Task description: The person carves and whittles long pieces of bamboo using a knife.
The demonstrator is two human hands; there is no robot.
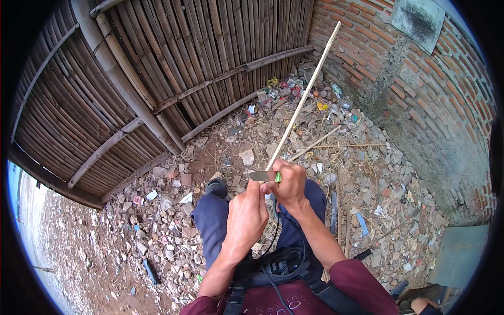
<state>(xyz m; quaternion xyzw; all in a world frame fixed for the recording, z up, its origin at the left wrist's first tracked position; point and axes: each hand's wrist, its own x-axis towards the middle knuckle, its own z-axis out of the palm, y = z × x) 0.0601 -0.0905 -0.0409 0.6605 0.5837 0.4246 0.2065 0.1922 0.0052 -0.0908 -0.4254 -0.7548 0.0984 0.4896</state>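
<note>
In front of my knees a long pale wooden stick (300, 106) slants up and away to the right. My right hand (289, 185) is closed round the green handle of a knife (261, 176), whose blade points left and lies across the stick near its close end. Just below the blade, my left hand (245, 218) pinches the stick's near end, its thumb close to the blade. The fingers hide the very end of the stick.
Rubble and litter (173, 231) cover the ground. A bamboo-slat wall (205, 58) stands ahead and left, a brick wall (420, 94) at the right. Thinner sticks (344, 145) lie beyond my hands. A person's arm (420, 304) shows at the lower right.
</note>
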